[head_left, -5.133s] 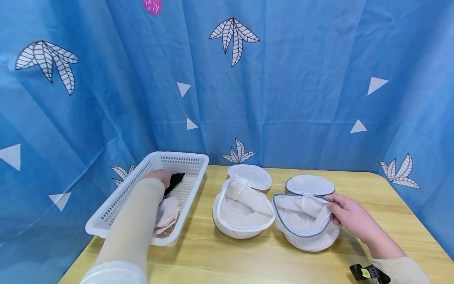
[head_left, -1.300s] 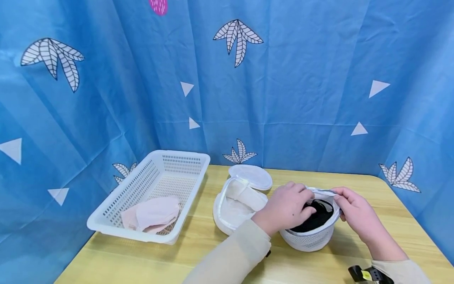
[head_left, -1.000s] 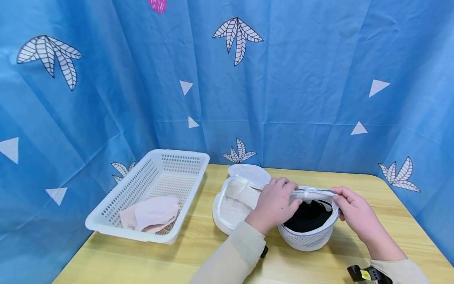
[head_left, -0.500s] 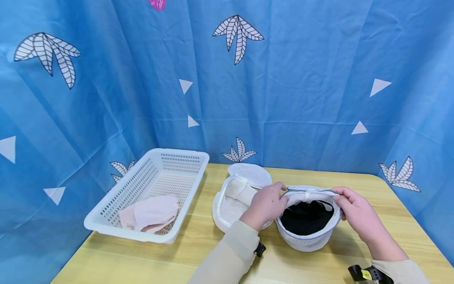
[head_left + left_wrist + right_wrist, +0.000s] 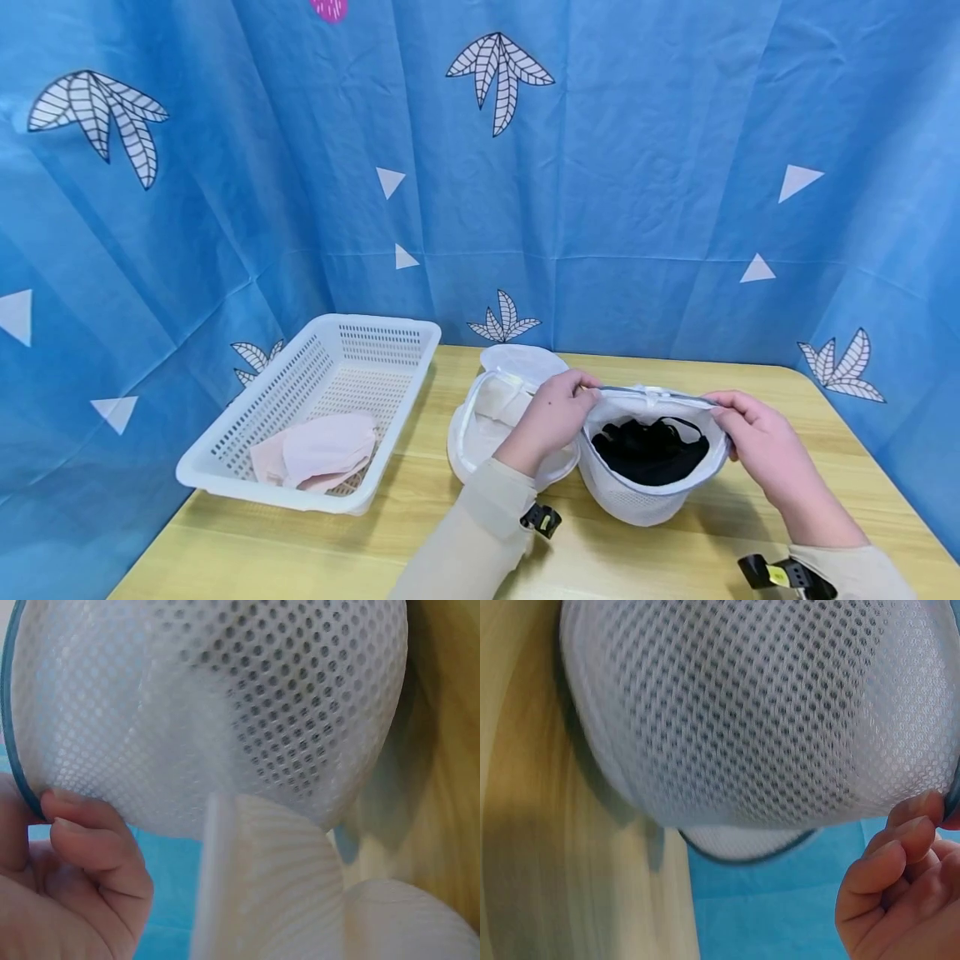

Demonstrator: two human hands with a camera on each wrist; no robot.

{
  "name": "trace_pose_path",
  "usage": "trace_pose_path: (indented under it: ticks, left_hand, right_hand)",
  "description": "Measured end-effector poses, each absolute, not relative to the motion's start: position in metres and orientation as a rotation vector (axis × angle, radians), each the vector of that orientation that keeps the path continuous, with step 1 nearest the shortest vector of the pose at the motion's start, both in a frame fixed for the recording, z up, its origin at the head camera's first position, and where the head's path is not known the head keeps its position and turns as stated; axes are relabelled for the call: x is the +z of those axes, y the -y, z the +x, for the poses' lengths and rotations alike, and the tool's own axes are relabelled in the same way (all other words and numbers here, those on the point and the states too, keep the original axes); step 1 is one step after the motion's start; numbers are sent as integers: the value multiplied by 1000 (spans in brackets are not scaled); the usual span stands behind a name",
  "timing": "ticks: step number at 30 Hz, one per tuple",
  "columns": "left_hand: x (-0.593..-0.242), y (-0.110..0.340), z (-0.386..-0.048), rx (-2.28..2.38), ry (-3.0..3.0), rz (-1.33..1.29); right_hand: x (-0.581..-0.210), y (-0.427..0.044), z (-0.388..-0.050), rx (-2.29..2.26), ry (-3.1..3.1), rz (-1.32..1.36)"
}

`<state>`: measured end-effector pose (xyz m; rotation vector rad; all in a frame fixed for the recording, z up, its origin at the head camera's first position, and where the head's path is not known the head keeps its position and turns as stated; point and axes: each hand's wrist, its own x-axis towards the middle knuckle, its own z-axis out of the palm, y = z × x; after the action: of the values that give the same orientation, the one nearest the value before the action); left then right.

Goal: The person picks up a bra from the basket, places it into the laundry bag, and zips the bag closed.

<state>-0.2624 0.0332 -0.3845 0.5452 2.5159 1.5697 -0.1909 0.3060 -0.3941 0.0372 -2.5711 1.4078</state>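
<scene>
At lower right of the frame, my left hand (image 5: 549, 419) and right hand (image 5: 768, 442) pinch a mesh bag (image 5: 636, 502) holding black cloth (image 5: 651, 452)

Both hands are up at about the same height with a gap between them, backs turned mostly upward. The left hand (image 5: 551, 414) is in a proper pinch, curled fingers (image 5: 97, 855) brought in against the thumb. That left forearm (image 5: 468, 533) angles up and inward, pale sleeve (image 5: 498, 504) reaching right down to the wrist. Right hand (image 5: 765, 437) is pinching too, its other fingers folded in toward the palm. Way more bare right wrist (image 5: 821, 517) showing there tbh, and that arm slants in from the lower right.
</scene>
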Motion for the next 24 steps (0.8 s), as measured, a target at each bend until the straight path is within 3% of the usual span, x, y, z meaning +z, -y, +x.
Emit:
trace_pose_path:
  ticks: [14, 24]
  left_hand:
    - [-391, -36, -259, 1572, -2466, 536]
    - [-400, -39, -264, 1495, -2378, 427]
  right_hand:
    - [-397, -308, -194, 1255, 2622, 51]
    - [-412, -311, -196, 1488, 2632, 202]
